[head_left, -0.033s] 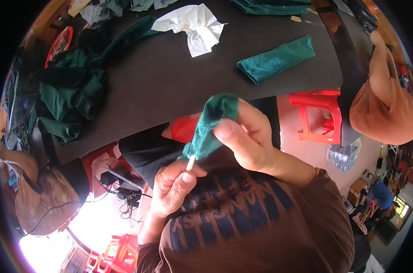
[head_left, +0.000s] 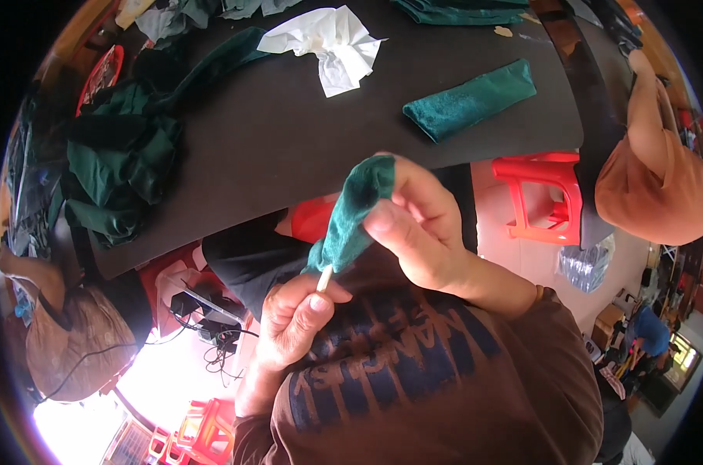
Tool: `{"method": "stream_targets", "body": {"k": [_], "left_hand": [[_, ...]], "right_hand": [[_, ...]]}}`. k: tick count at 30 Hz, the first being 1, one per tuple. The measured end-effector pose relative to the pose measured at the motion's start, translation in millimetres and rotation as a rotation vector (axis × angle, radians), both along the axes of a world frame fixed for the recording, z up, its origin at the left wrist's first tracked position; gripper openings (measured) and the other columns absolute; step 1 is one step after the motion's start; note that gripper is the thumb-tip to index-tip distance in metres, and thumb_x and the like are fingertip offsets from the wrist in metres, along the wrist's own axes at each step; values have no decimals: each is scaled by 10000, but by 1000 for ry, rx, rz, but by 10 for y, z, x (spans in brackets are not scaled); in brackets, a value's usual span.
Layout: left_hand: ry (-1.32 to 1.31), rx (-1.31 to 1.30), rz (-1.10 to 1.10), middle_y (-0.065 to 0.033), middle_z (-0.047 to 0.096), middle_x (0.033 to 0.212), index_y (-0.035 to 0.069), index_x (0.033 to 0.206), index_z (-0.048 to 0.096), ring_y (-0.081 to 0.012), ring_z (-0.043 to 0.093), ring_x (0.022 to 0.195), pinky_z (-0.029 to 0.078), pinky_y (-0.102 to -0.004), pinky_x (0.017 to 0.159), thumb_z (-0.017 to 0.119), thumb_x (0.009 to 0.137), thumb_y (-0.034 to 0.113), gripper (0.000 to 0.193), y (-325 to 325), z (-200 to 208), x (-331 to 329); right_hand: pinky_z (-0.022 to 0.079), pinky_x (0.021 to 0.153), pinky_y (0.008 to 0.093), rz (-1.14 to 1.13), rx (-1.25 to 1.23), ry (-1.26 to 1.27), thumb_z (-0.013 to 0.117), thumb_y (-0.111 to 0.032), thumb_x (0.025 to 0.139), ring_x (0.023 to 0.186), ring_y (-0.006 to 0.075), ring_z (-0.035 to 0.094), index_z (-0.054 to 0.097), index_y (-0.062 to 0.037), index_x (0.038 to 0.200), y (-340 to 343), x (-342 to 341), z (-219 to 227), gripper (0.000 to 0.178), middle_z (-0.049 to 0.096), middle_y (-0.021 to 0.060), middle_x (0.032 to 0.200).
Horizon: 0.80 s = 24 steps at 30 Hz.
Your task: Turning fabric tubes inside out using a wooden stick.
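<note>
My left hand [head_left: 297, 318] pinches a thin pale stick [head_left: 325, 279] between thumb and fingers. The stick's upper end goes into a narrow piece of green velvet fabric [head_left: 348, 221], so its far part is hidden. Higher up, my right hand [head_left: 421, 232] holds that velvet between thumb and fingers, and the cloth curves over at its top. Both hands are in front of my chest, short of the table's near edge. Beyond them, a flat green velvet pouch-like piece [head_left: 471, 101] lies on the dark table [head_left: 289, 132].
Crumpled white paper [head_left: 332, 46] lies on the table, beside a heap of dark green fabric [head_left: 123, 155] at left. Folded green cloth [head_left: 460, 11] is at the far edge. A red stool [head_left: 549, 194] stands to the right. Other people sit at both sides, one in an orange garment [head_left: 653, 186].
The velvet's upper end has bunched in and curved a little more under my right hand's fingers, which have shifted slightly. My left hand and the stick look unmoved.
</note>
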<state>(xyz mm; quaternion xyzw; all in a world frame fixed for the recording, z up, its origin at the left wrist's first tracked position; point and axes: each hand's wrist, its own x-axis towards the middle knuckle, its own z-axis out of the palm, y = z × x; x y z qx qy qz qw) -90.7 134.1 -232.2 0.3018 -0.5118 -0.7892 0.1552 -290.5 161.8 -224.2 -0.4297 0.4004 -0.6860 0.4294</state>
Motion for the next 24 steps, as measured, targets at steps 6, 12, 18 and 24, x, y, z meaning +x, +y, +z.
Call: {"method": "stream_targets", "body": {"k": [6, 12, 18, 24], "left_hand": [[-35, 1, -48, 31, 486, 608, -13, 915, 612, -48, 405, 559, 332, -197, 544, 488, 925, 246, 287, 21, -7, -7], [-62, -15, -59, 18, 492, 608, -15, 901, 617, -56, 420, 557, 342, -202, 540, 493, 921, 235, 279, 26, -20, 16], [-38, -89, 36, -10, 547, 634, -13, 890, 624, -80, 472, 558, 368, -211, 556, 492, 916, 232, 279, 69, -53, 42], [-42, -106, 34, -21, 575, 665, -13, 886, 632, -95, 496, 571, 384, -214, 577, 492, 917, 238, 289, 66, -78, 42]], "right_hand": [[420, 707, 241, -28, -40, -130, 520, -255, 901, 783, 105, 508, 478, -6, 1087, -66, -13, 18, 314, 542, 77, 918], [402, 608, 162, -23, -35, -240, 537, -139, 909, 700, 16, 497, 532, -22, 980, -22, 24, 35, 137, 569, -10, 812], [376, 503, 194, -138, -30, -6, 551, -135, 899, 577, 27, 467, 548, -12, 828, -18, 74, -24, 143, 541, -16, 653], [359, 471, 224, -165, -36, 90, 557, -144, 892, 537, 64, 464, 531, -12, 774, -7, 68, -31, 179, 518, 13, 622]]}}
